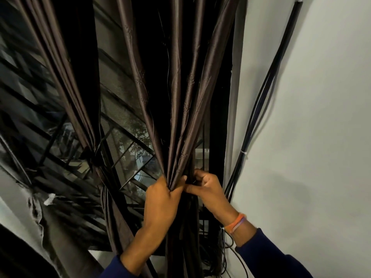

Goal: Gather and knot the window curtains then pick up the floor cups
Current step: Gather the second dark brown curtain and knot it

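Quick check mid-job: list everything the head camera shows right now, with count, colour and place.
Right curtain: one, dark brown, centre, gathered into a bunch.
Left curtain: one, dark brown, left, already tied at mid-height.
Window grille: one, black, behind the curtains.
Cables: several, black, running down the wall on the right.
Wall: white, right.
Cups: none in view.
Wristband: one, orange, right wrist.
Sleeves: two, dark blue, bottom.
Left hand: clenched on the bunch.
Right hand: gripping the bunch's right side.
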